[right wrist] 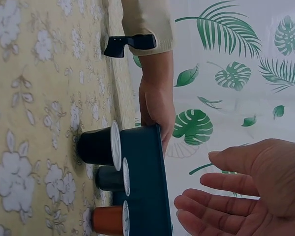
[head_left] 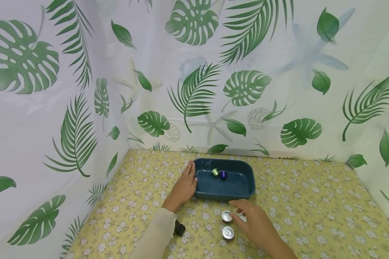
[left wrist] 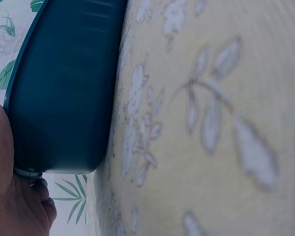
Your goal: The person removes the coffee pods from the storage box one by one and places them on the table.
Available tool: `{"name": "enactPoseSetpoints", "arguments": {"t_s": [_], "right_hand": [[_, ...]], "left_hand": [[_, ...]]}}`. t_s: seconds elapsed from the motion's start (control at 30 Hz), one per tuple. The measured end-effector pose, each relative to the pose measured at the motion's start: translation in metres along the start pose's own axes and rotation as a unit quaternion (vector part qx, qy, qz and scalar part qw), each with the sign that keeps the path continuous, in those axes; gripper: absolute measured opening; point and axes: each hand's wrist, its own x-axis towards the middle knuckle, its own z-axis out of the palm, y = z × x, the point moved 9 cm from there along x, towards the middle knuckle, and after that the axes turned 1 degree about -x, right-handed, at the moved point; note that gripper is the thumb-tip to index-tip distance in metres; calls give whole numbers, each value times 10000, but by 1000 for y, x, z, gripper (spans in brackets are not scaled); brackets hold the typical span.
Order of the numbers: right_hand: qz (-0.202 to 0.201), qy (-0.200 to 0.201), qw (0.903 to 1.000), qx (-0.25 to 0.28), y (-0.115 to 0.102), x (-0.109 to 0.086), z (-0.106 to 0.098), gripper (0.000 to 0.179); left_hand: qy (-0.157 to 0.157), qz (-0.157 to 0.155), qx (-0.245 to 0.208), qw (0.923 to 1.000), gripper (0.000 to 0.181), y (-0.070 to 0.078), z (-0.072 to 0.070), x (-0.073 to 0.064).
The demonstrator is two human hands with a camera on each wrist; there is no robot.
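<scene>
A dark blue rectangular dish stands on the table, holding a green coffee capsule and a purple-blue one. My left hand grips its left end, thumb over the rim and fingers curled against the outside. Over the near side of the dish, my right hand hovers with loosely bent, parted fingers and nothing between them. Below it stand three capsules with silver lids upward: a black one, a dark grey-green one and an orange one. In the head view, one is partly hidden by that hand.
A yellow flowered cloth covers the table. White sheeting with green leaf prints rises behind the dish and along both sides. A black strap device sits at the left sleeve's wrist.
</scene>
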Motion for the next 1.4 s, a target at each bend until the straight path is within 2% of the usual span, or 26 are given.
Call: {"name": "enactPoseSetpoints", "arguments": {"t_s": [0.33, 0.47, 0.7, 0.9, 1.2, 1.4], "right_hand": [[-540, 278, 9979, 222, -4, 21, -7, 28], [-551, 233, 9978, 297, -1, 28, -8, 27], [-495, 323, 9982, -74, 4, 45, -12, 28], [-369, 131, 9972, -642, 11, 58, -6, 30], [-490, 45, 9951, -863, 10, 74, -1, 34], [-476, 62, 9932, -1057, 11, 80, 0, 35]], "left_hand": [[-47, -10, -87, 10000, 62, -2, 0, 1], [-15, 39, -40, 10000, 62, -4, 2, 3], [20, 72, 6, 10000, 63, -4, 2, 3], [22, 95, 25, 9999, 62, -3, 2, 3], [41, 4, -20, 10000, 62, -3, 2, 3], [56, 72, 47, 9999, 62, -4, 1, 3]]}}
